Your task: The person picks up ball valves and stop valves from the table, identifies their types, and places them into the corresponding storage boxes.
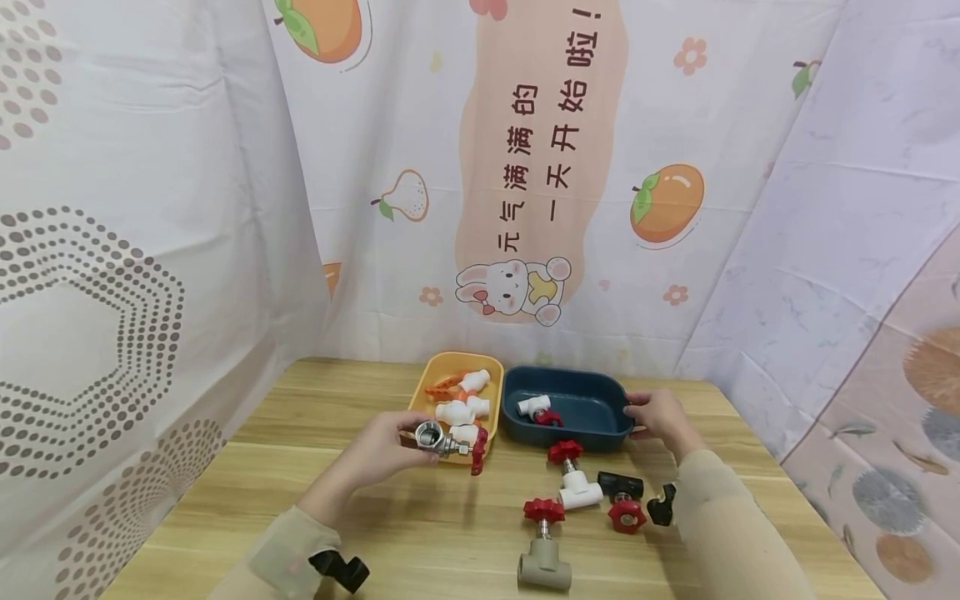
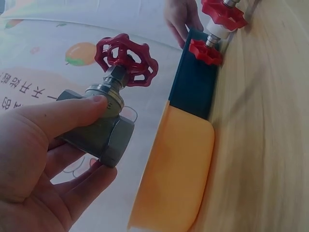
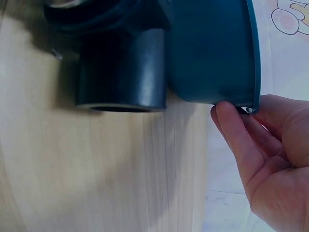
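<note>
My left hand [image 1: 381,452] holds a metal gate valve [image 1: 437,439] with a red handwheel above the near end of the yellow bin [image 1: 495,372]. In the left wrist view the thumb lies on the valve body [image 2: 99,128], with fingers beneath it; the red handwheel [image 2: 126,59] points away from the palm. At the right end of the dark blue bin [image 1: 577,442], my right hand [image 1: 660,421] grips the rim, as the right wrist view shows with the fingers [image 3: 231,128] at the bin's corner. Inside that bin lies a white valve [image 1: 534,406] with a red handle.
White and orange fittings [image 1: 457,410] fill the yellow bin. In front of the blue bin lie a white valve [image 1: 579,490], a black valve [image 1: 621,485] and a grey-beige valve [image 1: 543,567], all with red handwheels. A printed curtain [image 1: 405,275] hangs behind the wooden table [image 1: 330,375].
</note>
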{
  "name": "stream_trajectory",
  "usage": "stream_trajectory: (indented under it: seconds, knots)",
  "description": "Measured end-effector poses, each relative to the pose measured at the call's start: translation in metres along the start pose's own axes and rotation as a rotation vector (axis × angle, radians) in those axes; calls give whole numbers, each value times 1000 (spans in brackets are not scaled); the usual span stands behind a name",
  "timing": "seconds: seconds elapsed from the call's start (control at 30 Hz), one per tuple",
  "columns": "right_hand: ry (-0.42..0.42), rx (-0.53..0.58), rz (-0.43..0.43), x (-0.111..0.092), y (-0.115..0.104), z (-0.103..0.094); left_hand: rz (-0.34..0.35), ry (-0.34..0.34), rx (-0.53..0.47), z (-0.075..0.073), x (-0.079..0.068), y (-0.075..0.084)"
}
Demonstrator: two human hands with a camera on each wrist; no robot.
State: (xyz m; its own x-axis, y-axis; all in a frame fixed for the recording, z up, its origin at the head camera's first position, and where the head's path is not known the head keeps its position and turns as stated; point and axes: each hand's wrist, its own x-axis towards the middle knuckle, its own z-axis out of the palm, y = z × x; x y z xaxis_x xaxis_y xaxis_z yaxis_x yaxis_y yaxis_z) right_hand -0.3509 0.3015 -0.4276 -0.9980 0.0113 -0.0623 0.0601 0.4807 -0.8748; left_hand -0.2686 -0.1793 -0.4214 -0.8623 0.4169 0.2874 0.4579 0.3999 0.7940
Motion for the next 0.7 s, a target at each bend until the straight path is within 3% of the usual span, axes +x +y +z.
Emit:
stream_trajectory:
  seconds: [0.4,0.7]
  knots:
    - [4,4,8,1,1,1,22,57,82,6,14,11]
    - [-2,5,8,1,1,-1,8,51,95,13,29,12]
